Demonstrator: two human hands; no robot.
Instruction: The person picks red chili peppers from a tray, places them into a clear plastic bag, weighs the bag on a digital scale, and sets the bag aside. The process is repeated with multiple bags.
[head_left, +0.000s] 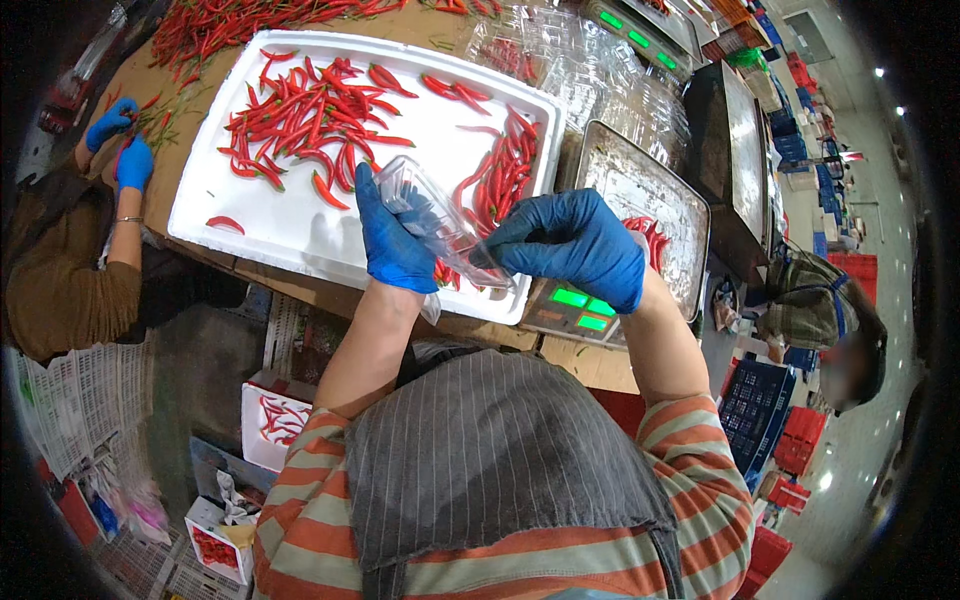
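Note:
Both my hands wear blue gloves and hold a clear plastic clamshell box (424, 206) above a white foam tray (300, 261). My left hand (397, 240) grips its left side, thumb up along the edge. My right hand (574, 244) pinches its lower right end with the fingertips. The box is tilted, and no chillies are plainly visible inside it. Below lie a loose pile of red chillies (319, 112) on the tray's left and a denser row of red chillies (510, 172) on its right, partly hidden by the box and my right hand.
A digital scale with a worn metal pan (637, 187) stands right of the tray, red chillies (656, 247) on it beside my right wrist. Empty clear boxes (592, 75) are stacked behind. At the left, a co-worker's gloved hands (133, 161) handle chillies. Another person (810, 300) is at the far right.

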